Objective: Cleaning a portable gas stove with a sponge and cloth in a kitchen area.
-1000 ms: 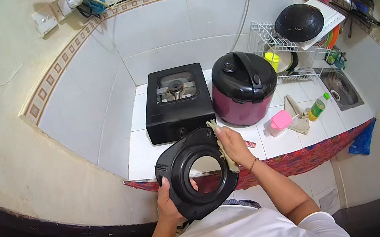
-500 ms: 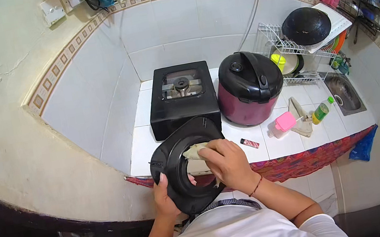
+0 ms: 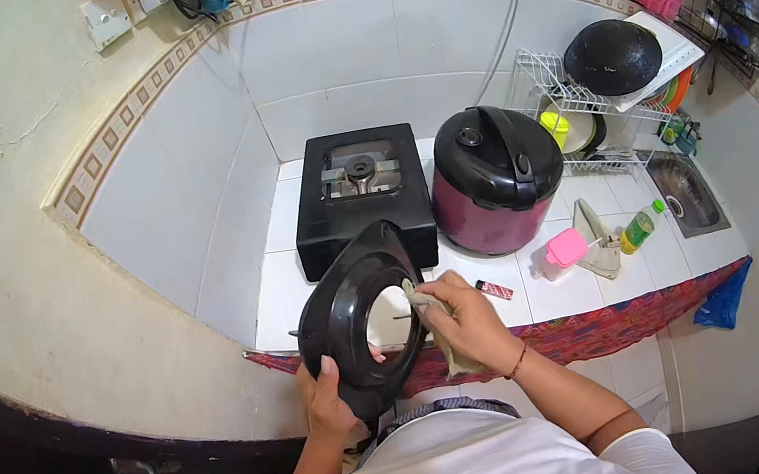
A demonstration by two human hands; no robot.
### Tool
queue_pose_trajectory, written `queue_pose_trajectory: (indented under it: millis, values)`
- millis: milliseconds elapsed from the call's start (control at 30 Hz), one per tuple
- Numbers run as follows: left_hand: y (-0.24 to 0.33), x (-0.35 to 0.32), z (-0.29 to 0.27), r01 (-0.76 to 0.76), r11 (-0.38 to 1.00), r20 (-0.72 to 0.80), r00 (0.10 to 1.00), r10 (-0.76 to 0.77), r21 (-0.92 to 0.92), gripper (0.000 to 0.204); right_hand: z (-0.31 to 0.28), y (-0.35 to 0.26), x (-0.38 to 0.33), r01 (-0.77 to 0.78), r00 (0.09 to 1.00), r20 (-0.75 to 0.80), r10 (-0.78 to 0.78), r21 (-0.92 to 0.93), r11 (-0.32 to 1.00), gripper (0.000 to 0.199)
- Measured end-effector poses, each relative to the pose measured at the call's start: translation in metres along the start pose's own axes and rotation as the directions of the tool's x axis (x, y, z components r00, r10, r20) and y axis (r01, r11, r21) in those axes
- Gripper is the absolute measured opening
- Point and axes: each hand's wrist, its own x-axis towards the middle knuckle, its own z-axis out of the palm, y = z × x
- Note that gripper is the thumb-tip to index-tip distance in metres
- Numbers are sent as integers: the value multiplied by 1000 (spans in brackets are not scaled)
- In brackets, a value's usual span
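Observation:
My left hand (image 3: 329,404) is closed on the lower left side of a black stove top cover (image 3: 331,319) with a large round hole. The cover is held tilted over the counter's front edge, its glossy face showing. In my right hand (image 3: 468,321) is a pale folded cloth (image 3: 462,361), pinched against the right rim of the hole and hanging below the fingers. Behind the cover stands the black single-burner stove (image 3: 322,232), its burner (image 3: 360,171) exposed in a square opening.
A black and maroon rice cooker (image 3: 497,178) stands right of the stove. A lighter (image 3: 495,290), a pink-lidded container (image 3: 564,249), another cloth (image 3: 594,235) and a bottle (image 3: 638,230) lie or stand farther right, before the dish rack (image 3: 566,87) and sink (image 3: 684,191).
The cover has tipped more upright and turned, showing its glossy face. My right hand has moved the cloth slightly right and down, from the hole's upper edge to its right rim.

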Motion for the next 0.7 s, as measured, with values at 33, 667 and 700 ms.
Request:
queue_pose_trajectory:
  millis: [33, 667, 700]
  values:
    - [0, 2, 1, -32, 999, 22, 999, 32, -5, 46, 7, 10, -4, -1, 1000, 0, 1, 0, 1000, 25]
    - [-40, 7, 4, 169, 977, -197, 962, -192, -126, 74, 30, -81, -14, 498, 867, 134, -480, -243, 832, 52]
    - [-31, 10, 7, 197, 926, -190, 945, -267, -321, 72, 30, -81, -20, 515, 855, 216, -472, -253, 819, 54]
